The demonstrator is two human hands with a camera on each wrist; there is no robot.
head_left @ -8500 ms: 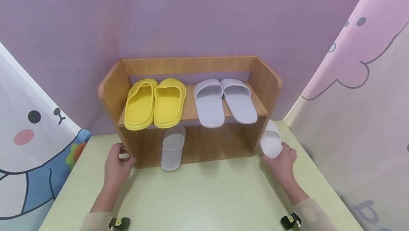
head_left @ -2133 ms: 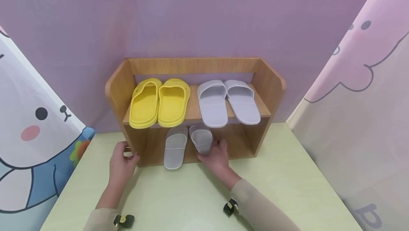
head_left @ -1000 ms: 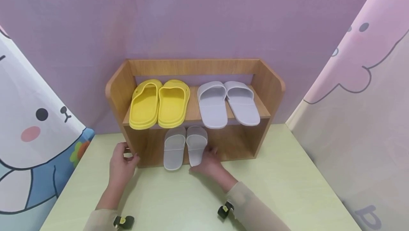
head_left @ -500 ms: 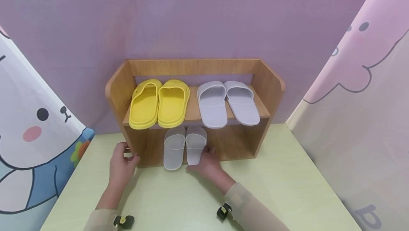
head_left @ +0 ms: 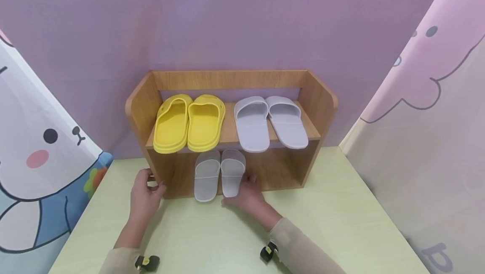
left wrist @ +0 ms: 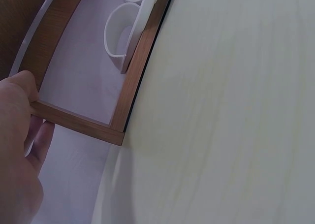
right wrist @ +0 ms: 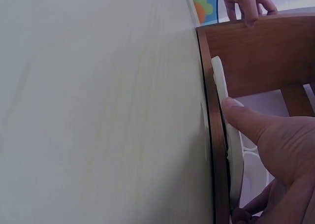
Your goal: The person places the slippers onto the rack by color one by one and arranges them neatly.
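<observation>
A small wooden shoe rack (head_left: 227, 78) stands on the pale table. My left hand (head_left: 145, 192) grips the front edge of its left side panel; in the left wrist view, thumb and fingers of that hand (left wrist: 19, 140) lie on either side of the board. On the lower shelf two light grey slippers sit side by side, the left slipper (head_left: 206, 183) and the right slipper (head_left: 232, 173). My right hand (head_left: 250, 196) holds the right slipper, thumb at its heel end and fingers along its right side. In the right wrist view the thumb (right wrist: 246, 119) lies at the slipper's edge.
On the upper shelf sit yellow clogs (head_left: 202, 129) at left and lilac slippers (head_left: 252, 133) at right. Behind hangs a purple cloth (head_left: 242, 21). Printed cartoon cloths flank the table (head_left: 212, 240) on both sides.
My right hand took the slipper from the table right of the rack onto the lower shelf, beside the other one, and straightened it. In the last second, only slight shifts; my left hand kept its grip.
</observation>
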